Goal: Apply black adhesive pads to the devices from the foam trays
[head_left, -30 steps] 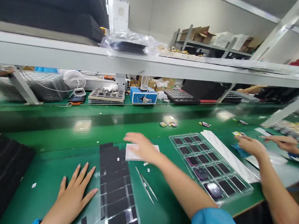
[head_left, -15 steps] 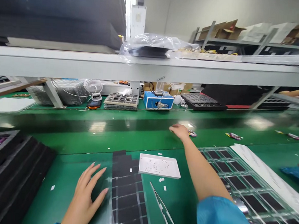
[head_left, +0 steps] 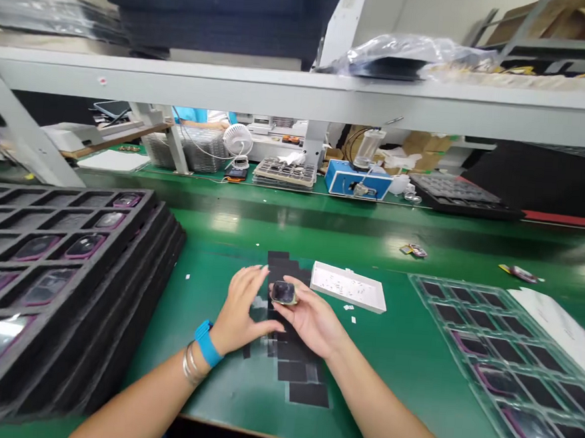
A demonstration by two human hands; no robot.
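The square device (head_left: 283,292) is clamped between the fingers of the right hand (head_left: 315,319), above the black sheets (head_left: 292,371) on the worktop (head_left: 229,401). The left hand (head_left: 240,312) is held alongside, fingers spread apart.

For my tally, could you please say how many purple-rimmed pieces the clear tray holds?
3 in the tray's left column: far piece, middle piece, near piece. Others may be cut off.
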